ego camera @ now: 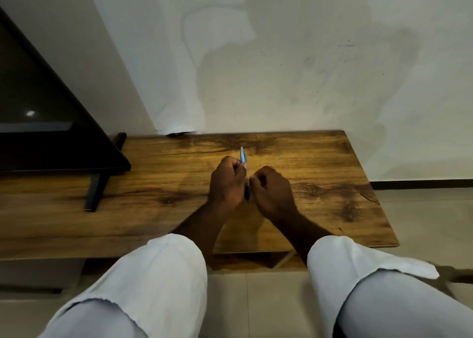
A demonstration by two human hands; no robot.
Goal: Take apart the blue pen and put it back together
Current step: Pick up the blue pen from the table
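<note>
Pen gripped at both ends

Blue pen (pixel 243 158) held above the counter (pixel 320 163), left hand (pixel 226 184) closed around the upper barrel, right hand (pixel 272 193) curled shut at the lower end. Risk: spring or refill jumping loose if twisted apart too sharply.

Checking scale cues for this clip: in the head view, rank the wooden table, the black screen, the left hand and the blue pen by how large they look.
1. wooden table
2. black screen, cut off by the frame edge, so only its visible part counts
3. left hand
4. blue pen, mostly hidden between both hands
</note>
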